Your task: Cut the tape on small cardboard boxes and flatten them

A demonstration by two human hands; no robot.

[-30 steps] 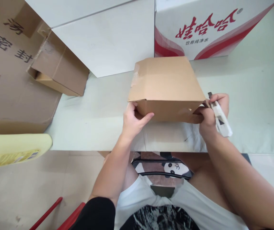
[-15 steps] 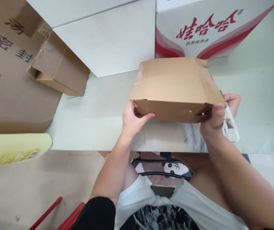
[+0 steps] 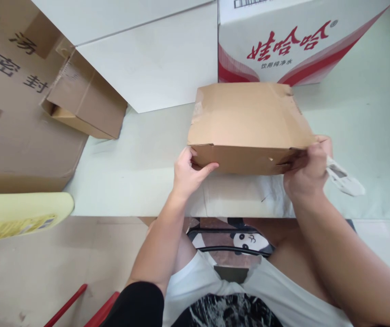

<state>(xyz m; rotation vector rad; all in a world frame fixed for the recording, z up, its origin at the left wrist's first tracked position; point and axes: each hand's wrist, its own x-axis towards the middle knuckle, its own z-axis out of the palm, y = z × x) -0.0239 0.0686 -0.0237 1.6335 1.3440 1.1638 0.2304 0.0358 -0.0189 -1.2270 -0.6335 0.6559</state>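
White cutter (image 3: 345, 179) swung outward, right hand (image 3: 308, 173) clutching it, left hand (image 3: 188, 175) pinching box (image 3: 247, 119) near "娃哈哈" carton (image 3: 288, 43).

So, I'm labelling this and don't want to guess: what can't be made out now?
All in the head view:
- Inside of the brown box: hidden by its own walls.
- Left hand fingertips: behind the box.
- White tool's upper end: behind the blurred right hand.
- Large carton: cut off by the left edge.
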